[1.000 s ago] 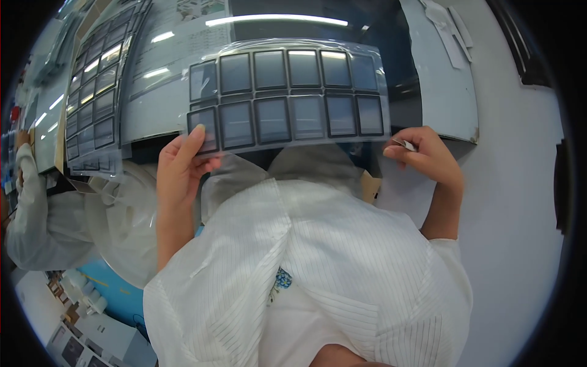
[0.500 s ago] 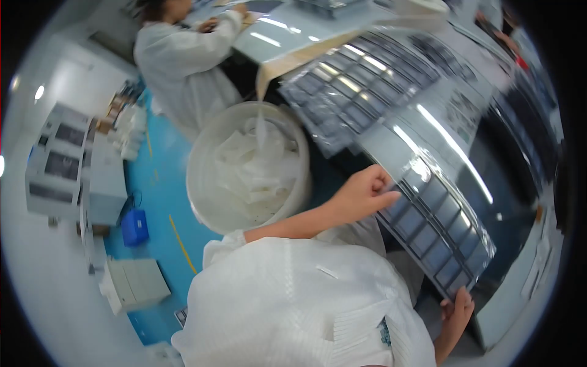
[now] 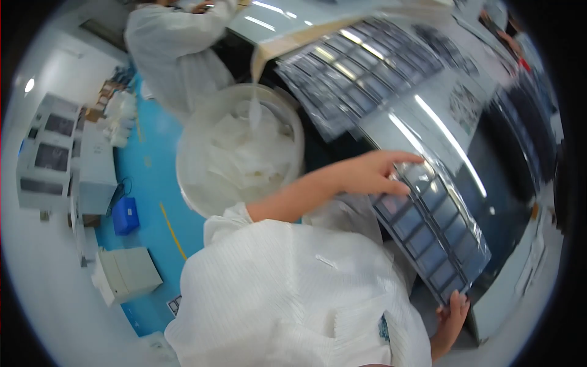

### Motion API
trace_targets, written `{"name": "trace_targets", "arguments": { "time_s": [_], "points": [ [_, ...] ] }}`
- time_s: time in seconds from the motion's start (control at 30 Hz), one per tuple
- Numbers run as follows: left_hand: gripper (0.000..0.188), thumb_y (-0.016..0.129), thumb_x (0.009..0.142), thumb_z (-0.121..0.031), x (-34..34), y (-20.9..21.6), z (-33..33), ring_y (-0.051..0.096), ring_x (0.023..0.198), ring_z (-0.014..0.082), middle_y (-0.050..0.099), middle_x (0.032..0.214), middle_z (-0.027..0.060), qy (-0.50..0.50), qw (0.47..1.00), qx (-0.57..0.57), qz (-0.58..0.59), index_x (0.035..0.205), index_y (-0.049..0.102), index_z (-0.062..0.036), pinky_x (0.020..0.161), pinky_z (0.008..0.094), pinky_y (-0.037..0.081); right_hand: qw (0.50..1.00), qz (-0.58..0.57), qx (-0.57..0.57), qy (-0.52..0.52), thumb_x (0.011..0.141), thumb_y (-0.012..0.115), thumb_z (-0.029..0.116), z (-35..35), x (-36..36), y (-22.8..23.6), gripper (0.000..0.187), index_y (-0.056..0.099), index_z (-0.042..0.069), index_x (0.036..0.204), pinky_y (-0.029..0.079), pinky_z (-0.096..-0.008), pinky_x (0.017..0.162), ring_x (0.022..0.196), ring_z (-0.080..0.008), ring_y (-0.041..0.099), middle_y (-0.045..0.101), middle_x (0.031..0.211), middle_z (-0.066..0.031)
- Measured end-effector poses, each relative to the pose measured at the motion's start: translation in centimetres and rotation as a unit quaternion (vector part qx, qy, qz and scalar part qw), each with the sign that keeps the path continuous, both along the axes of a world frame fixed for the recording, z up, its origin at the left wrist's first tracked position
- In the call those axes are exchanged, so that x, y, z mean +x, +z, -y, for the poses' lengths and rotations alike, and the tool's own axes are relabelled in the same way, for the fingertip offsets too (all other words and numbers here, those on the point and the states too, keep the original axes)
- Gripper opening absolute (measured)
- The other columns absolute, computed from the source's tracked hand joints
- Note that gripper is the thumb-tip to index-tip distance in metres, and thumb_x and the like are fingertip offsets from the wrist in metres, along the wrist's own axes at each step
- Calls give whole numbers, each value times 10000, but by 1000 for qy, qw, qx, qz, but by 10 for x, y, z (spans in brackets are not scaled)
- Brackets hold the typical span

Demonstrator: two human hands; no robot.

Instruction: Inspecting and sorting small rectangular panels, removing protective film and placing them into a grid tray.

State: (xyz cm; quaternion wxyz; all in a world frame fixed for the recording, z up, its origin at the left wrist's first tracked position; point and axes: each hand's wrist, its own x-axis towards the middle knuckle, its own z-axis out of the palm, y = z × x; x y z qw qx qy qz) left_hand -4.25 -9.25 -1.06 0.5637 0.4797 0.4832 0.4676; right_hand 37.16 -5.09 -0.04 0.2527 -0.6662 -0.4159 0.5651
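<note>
A dark tray (image 3: 433, 229) with two rows of rectangular pockets, a flat grey panel in several of them, lies slanted at the table's near edge. Shiny clear plastic film (image 3: 455, 205) covers part of it. My left hand (image 3: 374, 174) reaches over the tray's far end, index finger stretched out and thumb apart from it, touching the film or the tray. At the near end, my right hand (image 3: 452, 317) grips the tray's corner, its fingertips on the edge; part of that hand is hidden.
Beyond lie more film-wrapped pocketed trays (image 3: 361, 67) on the glossy table (image 3: 452, 134). Left of my arm stands a large white bin (image 3: 186, 177) with crumpled white material inside. A co-worker in a white coat (image 3: 177, 55) works at the far left. A blue box (image 3: 125, 216) sits on the blue floor.
My left hand has gone from closed fingers at the tray's side to spread fingers over its far end. The tray has shifted slightly left. My right hand stays at its corner.
</note>
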Motion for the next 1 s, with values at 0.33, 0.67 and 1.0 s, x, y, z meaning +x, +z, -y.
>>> {"name": "trace_targets", "arguments": {
  "time_s": [0.33,0.67,1.0],
  "points": [
    [634,640,857,-53,-4,7,9,551,666,40,584,703,-34,22,997,-69,-16,1435,381,-57,618,180,441,964,-37,-121,235,814,732,215,-14,-2,14,234,539,83,800,359,-232,417,464,-71,505,578,632,-8],
    [602,672,835,-60,0,5,9,280,574,14,305,605,-115,30,998,-57,-2,1396,455,-63,553,192,213,942,71,192,266,899,633,146,-42,-56,72,134,652,37,975,278,-191,464,520,-20,353,461,639,51],
    [673,678,812,-50,-5,5,16,364,568,-4,401,616,-106,2,998,-60,-27,1429,411,-76,536,174,263,679,88,541,487,804,681,-9,-48,-178,51,271,690,78,1060,389,-252,519,598,-129,489,514,753,-28]
  ]
}}
